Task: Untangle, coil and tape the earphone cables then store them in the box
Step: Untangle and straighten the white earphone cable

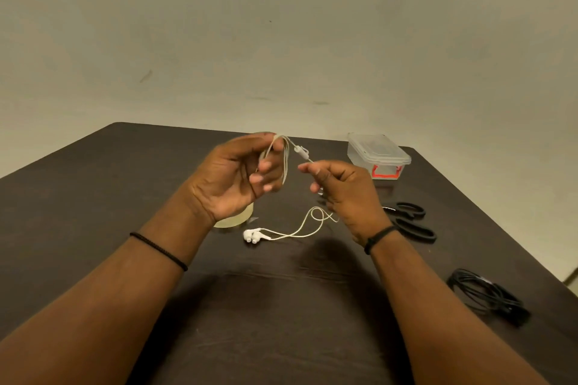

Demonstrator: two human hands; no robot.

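At lower right a black cable (488, 297) lies coiled, seemingly done, while mid-frame the left hand (237, 175) grips white earphone cable (284, 162) loops and the right hand (341, 187) pinches its loose run, untaped; farther right, the box (378, 155) sits lidded, contents unclear.

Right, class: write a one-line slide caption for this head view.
Left hand coils white earphone cable; right hand feeds it.
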